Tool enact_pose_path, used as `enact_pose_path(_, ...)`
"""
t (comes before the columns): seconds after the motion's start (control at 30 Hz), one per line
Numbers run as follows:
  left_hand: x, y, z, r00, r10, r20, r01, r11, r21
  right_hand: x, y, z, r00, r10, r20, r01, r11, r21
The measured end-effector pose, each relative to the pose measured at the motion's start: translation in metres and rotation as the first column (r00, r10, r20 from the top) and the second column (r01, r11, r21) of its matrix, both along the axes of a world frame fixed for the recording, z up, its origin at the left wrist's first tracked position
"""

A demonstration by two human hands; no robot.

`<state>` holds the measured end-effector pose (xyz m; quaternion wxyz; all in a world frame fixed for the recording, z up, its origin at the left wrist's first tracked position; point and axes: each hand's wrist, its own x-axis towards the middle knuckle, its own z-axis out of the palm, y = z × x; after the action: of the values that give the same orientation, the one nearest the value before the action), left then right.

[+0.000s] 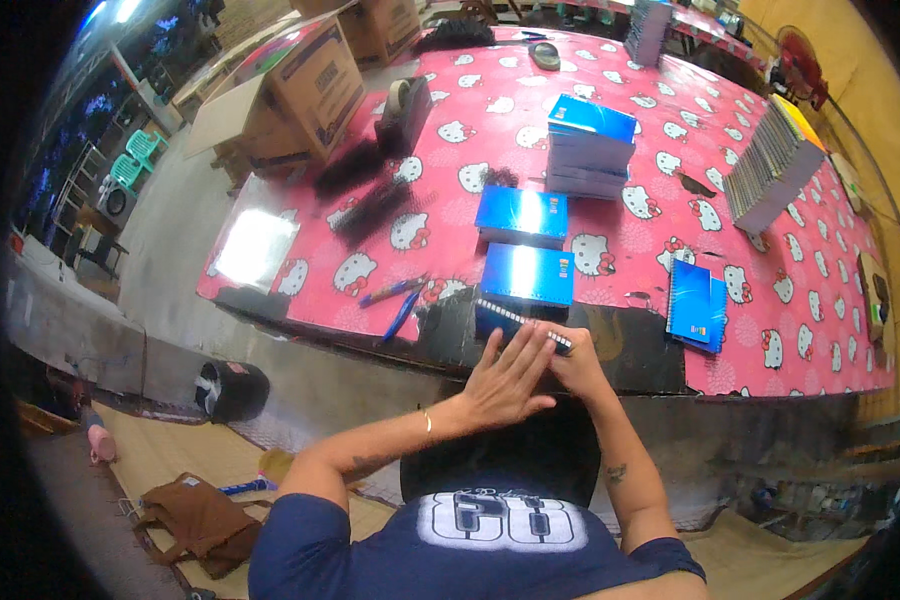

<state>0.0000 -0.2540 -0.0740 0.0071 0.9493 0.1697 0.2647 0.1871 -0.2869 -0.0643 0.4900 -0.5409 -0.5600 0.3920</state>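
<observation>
A blue spiral notebook [498, 316] is at the table's front edge, its row of white-looking binding loops facing up. My left hand [513, 378] lies across it with fingers stretched out, pressing on the binding. Around the notebook's right end is my right hand [574, 362], closed; its fingertips are partly hidden. Just beyond lies a blue notebook stack [526, 274], and behind that another blue notebook stack [522, 213]. A taller notebook pile [590, 150] stands farther back. To the right, a few blue spiral notebooks [697, 305] lie near the front edge.
Pens [400, 316] lie left of the notebooks on the pink patterned tablecloth [610, 250]. A tape dispenser [402, 118] and dark bristly bundles [350, 168] sit farther left, near a cardboard box [305, 100]. At right stands a tall notebook stack [775, 170].
</observation>
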Motion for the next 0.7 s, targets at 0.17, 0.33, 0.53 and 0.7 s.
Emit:
enact_pose_path(0.17, 0.017, 0.036, 0.076, 0.99, 0.051, 0.129, -0.026, 0.982, -0.189, -0.002, -0.003, 0.014, 0.995, -0.031, 0.096, 0.024, 0.997, 0.07)
enact_pose_path(0.33, 0.016, 0.04, 0.07, 0.984, -0.012, 0.176, 0.048, 0.978, -0.204, 0.005, -0.013, 0.044, 0.975, -0.051, 0.216, 0.02, 0.989, 0.144)
enact_pose_path(0.53, 0.001, 0.031, 0.089, 0.919, -0.044, 0.391, 0.286, 0.757, -0.588, 0.027, -0.043, 0.077, 0.899, 0.212, -0.384, -0.263, 0.961, -0.087)
enact_pose_path(0.7, 0.013, 0.01, 0.104, 0.683, 0.163, 0.712, 0.726, -0.255, -0.638, 0.01, -0.045, 0.119, 0.966, 0.258, -0.02, -0.238, 0.916, 0.323)
